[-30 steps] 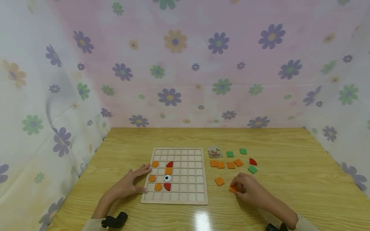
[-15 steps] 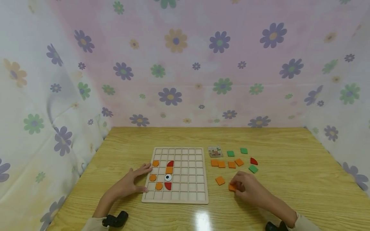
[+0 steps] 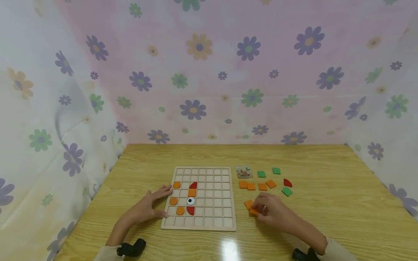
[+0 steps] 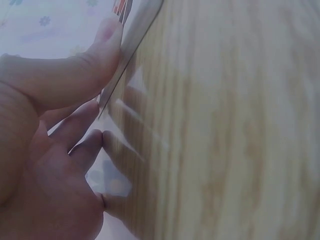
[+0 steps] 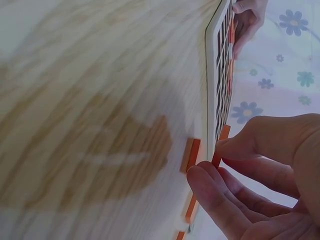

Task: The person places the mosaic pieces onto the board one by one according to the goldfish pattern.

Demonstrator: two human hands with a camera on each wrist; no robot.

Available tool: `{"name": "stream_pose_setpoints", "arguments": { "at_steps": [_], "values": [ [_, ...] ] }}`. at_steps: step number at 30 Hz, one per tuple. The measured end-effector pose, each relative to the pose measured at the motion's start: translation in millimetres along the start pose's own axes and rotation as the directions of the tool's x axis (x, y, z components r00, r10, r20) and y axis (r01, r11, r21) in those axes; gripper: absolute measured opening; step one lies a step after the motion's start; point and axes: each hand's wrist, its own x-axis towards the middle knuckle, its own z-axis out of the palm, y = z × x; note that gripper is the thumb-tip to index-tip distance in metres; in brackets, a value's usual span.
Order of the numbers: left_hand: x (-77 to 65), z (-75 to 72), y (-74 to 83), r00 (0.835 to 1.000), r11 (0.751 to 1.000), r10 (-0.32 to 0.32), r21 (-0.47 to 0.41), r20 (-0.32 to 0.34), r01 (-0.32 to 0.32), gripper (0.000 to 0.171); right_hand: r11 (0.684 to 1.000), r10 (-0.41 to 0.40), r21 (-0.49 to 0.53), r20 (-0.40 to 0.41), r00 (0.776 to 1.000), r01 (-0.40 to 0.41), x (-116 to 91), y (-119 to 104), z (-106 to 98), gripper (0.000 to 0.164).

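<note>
My right hand (image 3: 272, 213) pinches an orange square tile (image 3: 253, 212) between thumb and fingers, right of the wooden grid board (image 3: 215, 229). In the right wrist view the held tile (image 5: 223, 136) stands on edge, raised off the table. A second orange square tile (image 3: 248, 204) lies just beside it. My left hand (image 3: 143, 208) rests at the board's left edge, thumb and fingers spread and touching the frame. The board bears several orange discs (image 3: 180, 210), two red quarter-round tiles (image 3: 191, 210), an orange square (image 3: 192, 192) and a white eye tile (image 3: 191, 201).
Behind my right hand lie several orange squares (image 3: 262, 186), green tiles (image 3: 287, 191) and a red quarter-round tile (image 3: 287, 182). A small patterned card (image 3: 244, 172) sits by the board's far right corner. Flowered cloth (image 3: 209, 119) hangs behind the wooden table (image 3: 147, 156).
My right hand has moved left towards the board with the orange square tile, which is now beside the loose orange tile. The left hand keeps its place on the board.
</note>
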Motion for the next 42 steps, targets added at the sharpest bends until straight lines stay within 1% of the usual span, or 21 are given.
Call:
{"name": "stream_pose_setpoints", "arguments": {
  "at_steps": [6,9,13,23,30,39,42],
  "values": [
    [0.9,0.4,0.4,1.0,1.0,-0.007,0.008,0.001,0.007,0.077,0.999,-0.042,0.018,0.007,0.999,0.042,10,-5,5,0.018],
    [1.0,0.7,0.5,1.0,1.0,-0.015,0.014,-0.005,0.015,0.077,0.998,-0.045,0.032,0.012,0.999,0.045,16,-8,8,0.018],
    [0.3,1.3,0.3,1.0,0.999,-0.024,0.02,-0.014,0.025,0.077,0.999,-0.031,0.034,0.022,0.999,0.03,23,-12,14,0.018],
    [0.7,2.7,-3.5,1.0,0.999,-0.009,0.046,-0.027,0.011,0.078,0.995,-0.075,0.061,0.02,0.997,0.074,37,-24,25,0.017],
    [1.6,1.5,-2.9,0.999,0.999,-0.023,0.036,-0.025,0.024,0.078,0.994,-0.072,0.085,0.026,0.997,0.069,47,-33,32,0.016],
    [0.3,1.0,0.4,1.0,1.0,-0.018,0.017,-0.02,0.018,0.077,0.99,-0.089,0.112,0.047,0.995,0.084,59,-45,41,0.016],
    [-0.4,0.9,1.6,1.0,1.0,-0.019,0.006,-0.014,0.019,0.076,0.989,-0.084,0.123,0.058,0.995,0.076,63,-49,45,0.016]
  ]
}}
